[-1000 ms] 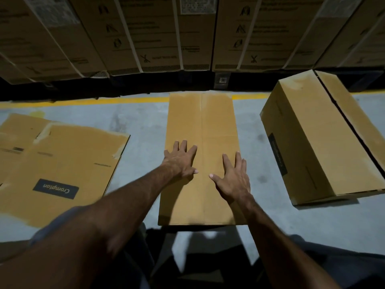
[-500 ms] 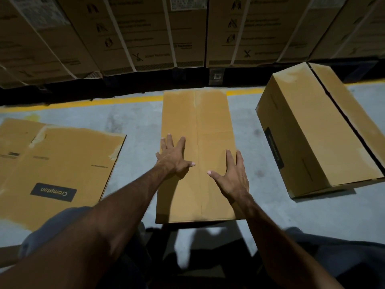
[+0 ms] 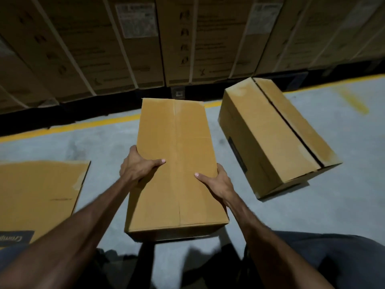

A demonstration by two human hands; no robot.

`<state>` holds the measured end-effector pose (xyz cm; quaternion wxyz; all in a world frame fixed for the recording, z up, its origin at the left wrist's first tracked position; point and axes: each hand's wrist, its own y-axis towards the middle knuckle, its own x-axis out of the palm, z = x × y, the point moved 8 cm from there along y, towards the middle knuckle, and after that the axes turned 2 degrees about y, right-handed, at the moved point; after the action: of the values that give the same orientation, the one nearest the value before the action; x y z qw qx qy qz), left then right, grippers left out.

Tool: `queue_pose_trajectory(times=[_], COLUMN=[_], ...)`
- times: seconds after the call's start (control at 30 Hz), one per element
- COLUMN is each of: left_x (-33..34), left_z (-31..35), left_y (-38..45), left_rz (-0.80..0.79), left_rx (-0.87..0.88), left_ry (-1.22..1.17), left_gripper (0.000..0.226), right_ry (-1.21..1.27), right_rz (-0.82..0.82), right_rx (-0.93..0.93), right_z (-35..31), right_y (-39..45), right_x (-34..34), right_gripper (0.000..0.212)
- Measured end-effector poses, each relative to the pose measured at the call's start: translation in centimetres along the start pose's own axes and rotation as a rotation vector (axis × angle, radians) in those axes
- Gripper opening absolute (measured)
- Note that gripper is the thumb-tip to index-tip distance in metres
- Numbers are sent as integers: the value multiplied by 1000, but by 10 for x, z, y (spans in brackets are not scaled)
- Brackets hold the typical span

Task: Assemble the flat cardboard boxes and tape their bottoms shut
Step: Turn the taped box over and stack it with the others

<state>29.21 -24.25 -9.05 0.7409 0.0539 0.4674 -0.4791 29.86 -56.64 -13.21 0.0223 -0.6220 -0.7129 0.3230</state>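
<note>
Box in hand: we hold the assembled cardboard box (image 3: 177,170) at the centre of view, its closed flaps facing up, the centre seam running from 12 to 6 o'clock
Left hand (image 3: 136,166): clamped on the box's 9 o'clock edge, thumb on top, fingers wrapped down the side
Right hand (image 3: 216,181): clamped on the 3 o'clock edge the same way
Handling: we judge it empty and light, stiff along its edges but apt to sag at the seam; whether tape already runs along the seam we cannot tell, so the side grip is safest
Neighbours: a second box (image 3: 273,138) at 2 o'clock, dark gap along its top; a flat cardboard sheet (image 3: 39,195) at 9 o'clock on the grey floor (image 3: 337,209)
</note>
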Motion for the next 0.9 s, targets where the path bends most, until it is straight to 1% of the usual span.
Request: queue_pose_trajectory(times=[0.07, 0.13, 0.3, 0.37, 0.43, 0.53, 0.6, 0.73, 0.83, 0.9], left_x=[-18, -32, -50, -50, -46, -27, -8, 35, 72, 92], left_z=[39, 70, 134, 171, 213, 277, 317, 385, 423, 438], left_y=[-16, -38, -107, -130, -148, -171, -182, -186, -182, -178], left_rz=[27, 62, 152, 156, 142, 114, 98, 91, 88, 90], left_rx=[77, 137, 224, 250, 269, 283, 289, 289, 277, 267], left_ry=[13, 19, -67, -117, -174, -269, -333, -404, -420, -413], left_gripper=[103, 103, 107, 112, 114, 111, 113, 112, 110, 109], right_ry=[16, 19, -74, -117, -166, -257, -279, -321, -339, -337], right_rz=[30, 63, 148, 191, 245, 302, 334, 301, 272, 251], right_rx=[-44, -93, -231, -245, -263, -274, -285, -293, -261, -246], right_z=[-20, -43, -99, -121, -145, -176, -193, -208, -198, -187], right_y=[-14, -32, -78, -89, -94, -93, -87, -62, -34, -17], right_x=[-29, -59, -152, -200, -251, -328, -376, -450, -491, -507], right_gripper=[86, 88, 98, 95, 98, 104, 104, 91, 81, 77])
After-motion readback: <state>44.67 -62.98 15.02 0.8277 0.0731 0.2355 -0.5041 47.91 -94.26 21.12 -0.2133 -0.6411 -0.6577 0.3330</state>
